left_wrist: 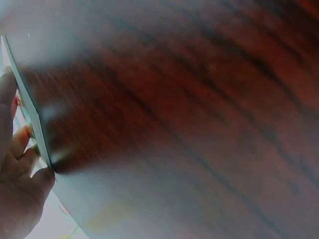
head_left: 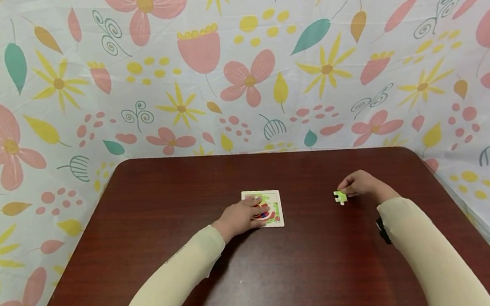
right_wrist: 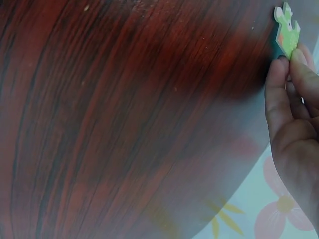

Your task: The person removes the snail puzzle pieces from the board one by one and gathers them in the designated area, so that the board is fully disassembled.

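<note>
My left hand rests on a small square jigsaw puzzle with a pale border, its fingers stretched across the picture. The hand hides much of the puzzle's left part; green, red and blue patches show around the fingers. In the left wrist view, the thumb is right at the puzzle's edge. Off to the right, my right hand pinches a green puzzle piece between thumb and fingertips. The right wrist view shows that piece jutting out past the fingertips, its knobs pointing away from the hand.
Both hands work over a dark reddish wooden table with rounded far corners. A flower-print cloth hangs behind it and along its sides. A black band shows at the right wrist, below the pale sleeve.
</note>
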A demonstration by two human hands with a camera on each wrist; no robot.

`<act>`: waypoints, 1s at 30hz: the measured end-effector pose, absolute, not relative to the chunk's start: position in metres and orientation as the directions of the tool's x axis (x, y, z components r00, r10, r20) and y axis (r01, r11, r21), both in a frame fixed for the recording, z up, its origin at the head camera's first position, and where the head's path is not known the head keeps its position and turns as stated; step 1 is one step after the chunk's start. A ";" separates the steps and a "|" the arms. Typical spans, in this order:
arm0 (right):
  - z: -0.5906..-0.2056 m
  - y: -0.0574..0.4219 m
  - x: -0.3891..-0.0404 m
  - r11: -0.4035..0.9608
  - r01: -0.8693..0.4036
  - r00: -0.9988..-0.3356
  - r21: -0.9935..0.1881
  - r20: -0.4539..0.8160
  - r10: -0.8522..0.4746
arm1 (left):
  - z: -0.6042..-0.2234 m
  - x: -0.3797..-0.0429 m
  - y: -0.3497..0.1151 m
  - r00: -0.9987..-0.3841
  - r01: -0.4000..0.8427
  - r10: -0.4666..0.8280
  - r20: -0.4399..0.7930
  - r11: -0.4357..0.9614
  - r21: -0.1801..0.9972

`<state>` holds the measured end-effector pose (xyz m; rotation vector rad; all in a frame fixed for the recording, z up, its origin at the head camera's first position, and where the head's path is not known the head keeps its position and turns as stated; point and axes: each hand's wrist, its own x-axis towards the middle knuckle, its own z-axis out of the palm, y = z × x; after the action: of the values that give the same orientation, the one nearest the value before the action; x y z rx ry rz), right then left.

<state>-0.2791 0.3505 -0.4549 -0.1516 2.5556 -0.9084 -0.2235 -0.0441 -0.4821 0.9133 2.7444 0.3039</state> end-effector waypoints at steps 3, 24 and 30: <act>-0.456 0.353 -0.279 0.781 0.044 -0.906 -0.623 -0.354 -0.232 | -0.483 -0.224 -0.044 -0.778 0.562 0.611 -0.148 0.781 0.271; -0.465 0.351 -0.274 0.768 0.025 -0.943 -0.640 -0.270 -0.194 | -0.486 -0.223 -0.046 -0.779 0.557 0.607 -0.155 0.785 0.270; -0.465 0.353 -0.273 0.758 0.024 -0.948 -0.651 -0.256 -0.190 | -0.481 -0.223 -0.044 -0.779 0.557 0.605 -0.162 0.787 0.265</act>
<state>-0.2732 0.3530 -0.4653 -0.1283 2.6487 -0.9875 -0.2225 -0.0436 -0.4811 0.9053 2.7399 0.2962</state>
